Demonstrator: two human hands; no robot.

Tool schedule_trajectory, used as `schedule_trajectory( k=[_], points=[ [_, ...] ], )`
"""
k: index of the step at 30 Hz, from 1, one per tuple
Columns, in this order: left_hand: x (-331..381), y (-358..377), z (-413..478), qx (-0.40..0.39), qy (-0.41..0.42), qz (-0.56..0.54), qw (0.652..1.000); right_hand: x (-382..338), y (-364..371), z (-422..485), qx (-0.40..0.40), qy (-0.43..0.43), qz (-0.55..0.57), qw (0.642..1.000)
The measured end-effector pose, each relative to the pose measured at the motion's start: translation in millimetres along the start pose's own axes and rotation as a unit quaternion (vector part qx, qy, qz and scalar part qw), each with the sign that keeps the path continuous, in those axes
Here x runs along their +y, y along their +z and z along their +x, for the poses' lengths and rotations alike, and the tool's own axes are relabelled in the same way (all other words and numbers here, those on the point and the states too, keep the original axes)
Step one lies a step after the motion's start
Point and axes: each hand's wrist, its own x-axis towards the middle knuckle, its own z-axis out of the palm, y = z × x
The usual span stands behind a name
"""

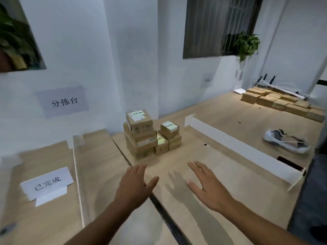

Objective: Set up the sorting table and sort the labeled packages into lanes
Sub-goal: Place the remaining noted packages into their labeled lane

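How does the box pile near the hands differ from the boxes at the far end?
The near pile is stacked several high; the far boxes lie low in rows. The near pile's tops carry pale notes; the far boxes show none. Both are brown cardboard.

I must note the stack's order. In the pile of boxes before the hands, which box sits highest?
The top box of the left column, with dark handwriting on its front. The right column's top box sits lower.
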Motion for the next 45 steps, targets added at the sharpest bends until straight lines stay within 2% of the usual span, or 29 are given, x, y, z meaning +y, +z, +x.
schedule_trajectory(
  k=[3,7,12,17,22,25,27,35,40,45],
  points=[
    [-3.2,3.3,28.6,0.025,-0.04,0.001,0.999,18.2,-8.5,56.4,-0.022,-0.019,0.05,0.998],
    [-18.3,1.9,75.0,0.056,-0.077,-0.003,0.995,22.8,-2.9,129.1,-0.036,-0.062,0.061,0.996],
    [-44.0,-5.4,161.4,0.096,-0.093,-0.019,0.991,12.1,9.9,227.9,-0.044,-0.127,0.082,0.988],
    [-73.5,-5.1,269.2,0.122,-0.113,-0.061,0.984,-4.9,29.5,345.6,-0.046,-0.133,0.105,0.985],
    [-102.5,3.9,362.4,0.164,-0.139,-0.129,0.968,-21.4,58.9,458.5,-0.044,-0.101,0.131,0.985],
    [-114.0,20.8,393.5,0.142,-0.154,-0.191,0.959,-20.6,83.9,499.6,-0.088,-0.073,0.133,0.985],
    [-120.8,34.2,401.5,0.133,-0.174,-0.218,0.951,-15.5,99.3,509.4,-0.119,-0.051,0.138,0.982],
    [-116.3,35.4,390.8,0.149,-0.197,-0.254,0.935,-12.2,102.9,501.1,-0.098,-0.042,0.169,0.98],
    [-86.0,10.1,327.5,0.175,-0.145,-0.262,0.938,-20.3,74.7,447.3,-0.058,-0.113,0.17,0.977],
    [-54.1,-17.0,236.1,0.213,-0.132,-0.273,0.929,-40.9,47.0,368.3,-0.052,-0.176,0.225,0.957]
  ],
)
